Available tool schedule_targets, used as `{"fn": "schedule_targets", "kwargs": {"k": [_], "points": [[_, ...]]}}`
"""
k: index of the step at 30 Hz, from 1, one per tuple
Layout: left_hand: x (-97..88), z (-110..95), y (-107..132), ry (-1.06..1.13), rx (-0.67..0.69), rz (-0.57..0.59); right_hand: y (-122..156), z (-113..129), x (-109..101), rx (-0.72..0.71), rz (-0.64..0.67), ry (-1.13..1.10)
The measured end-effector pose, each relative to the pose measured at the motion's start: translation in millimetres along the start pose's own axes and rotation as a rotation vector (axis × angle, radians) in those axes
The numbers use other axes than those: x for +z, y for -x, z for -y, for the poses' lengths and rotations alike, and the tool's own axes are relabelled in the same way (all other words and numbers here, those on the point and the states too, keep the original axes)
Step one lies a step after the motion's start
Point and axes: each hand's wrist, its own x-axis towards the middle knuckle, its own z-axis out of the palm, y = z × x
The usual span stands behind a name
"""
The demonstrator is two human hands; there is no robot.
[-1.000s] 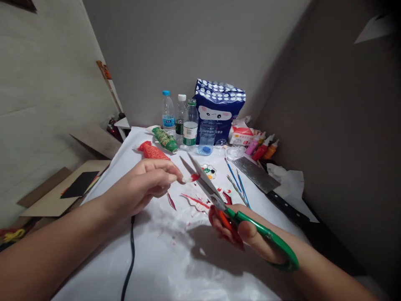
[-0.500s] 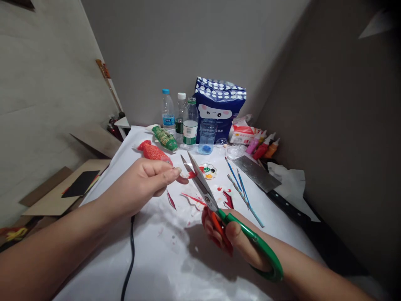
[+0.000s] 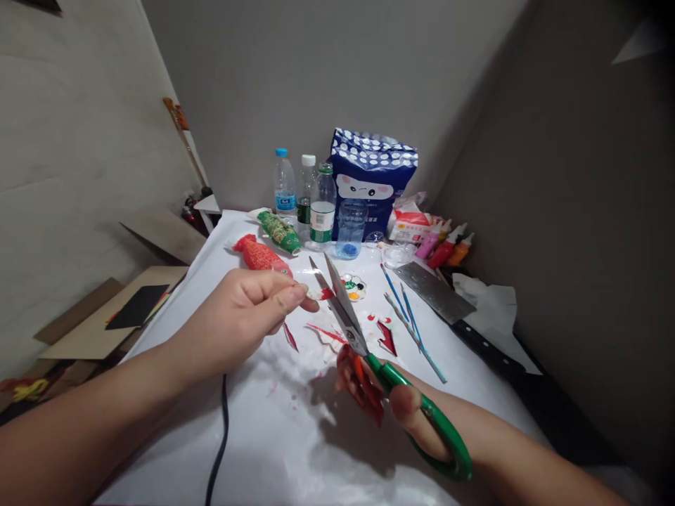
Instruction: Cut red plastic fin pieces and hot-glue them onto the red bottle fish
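My left hand (image 3: 253,306) is closed in a pinch, thumb against forefinger, on a small clear piece painted red (image 3: 325,294), which looks like plastic. The painted end lies at the blades of the scissors (image 3: 345,316). My right hand (image 3: 390,397) grips these scissors by their green and orange-red handles, with the thumb through the green loop and the blades parted, pointing up and away. Behind my left hand rest a red fish-shaped item (image 3: 259,254) and a green one (image 3: 279,232). A flower-shaped paint palette (image 3: 354,287) sits just beyond the blades.
Bottles (image 3: 322,211), a cut clear cup (image 3: 350,232) and a blue bag (image 3: 373,154) stand at the back. To the right lie paintbrushes (image 3: 408,316), a cleaver (image 3: 437,294) and paint tubes (image 3: 446,247). Red scraps (image 3: 387,337) and a black cable (image 3: 223,422) are on the white table cover.
The scissors' handles have spread slightly, with the lower fingers of my right hand shifting left. My left hand keeps its pinch, and the whole view has shifted a little.
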Motion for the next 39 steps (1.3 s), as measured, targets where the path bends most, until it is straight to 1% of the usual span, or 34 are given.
{"fn": "schedule_targets", "kwargs": {"k": [3, 5, 10, 17, 21, 26, 31, 34, 37, 39], "points": [[0.5, -0.5, 0.8, 0.011, -0.002, 0.001, -1.8, -4.1, 1.7, 0.034, -0.012, -0.078], [0.6, -0.5, 1.1, 0.025, 0.005, 0.007, -3.1, -7.0, 2.6, 0.03, -0.028, -0.109], [0.7, 0.0, 1.3, 0.017, 0.01, 0.007, -6.5, -9.8, 3.4, -0.007, -0.064, -0.133], [1.7, -4.5, 2.1, -0.031, 0.019, -0.001, -9.0, -7.0, 3.5, 0.049, -0.093, -0.15], [0.4, -3.1, 1.3, -0.027, 0.022, 0.009, -5.8, -9.0, 2.2, 0.05, -0.073, -0.169], [-2.0, -3.2, 1.8, -0.013, 0.018, 0.028, -1.4, -2.9, -2.8, 0.078, -0.02, -0.099], [-4.5, -9.1, 3.7, -0.062, -0.007, -0.017, -2.8, 6.1, -7.4, 0.142, -0.039, -0.091], [-6.5, -10.6, 3.4, -0.08, 0.005, 0.025, -2.3, 5.9, -12.2, 0.179, -0.013, -0.052], [-6.0, -11.7, 2.3, -0.077, -0.016, 0.033, -1.0, 0.4, -13.3, 0.169, -0.008, -0.051], [-4.2, -12.8, 1.7, -0.015, -0.044, 0.017, -1.2, -5.7, -9.4, 0.101, -0.054, -0.1]]}}
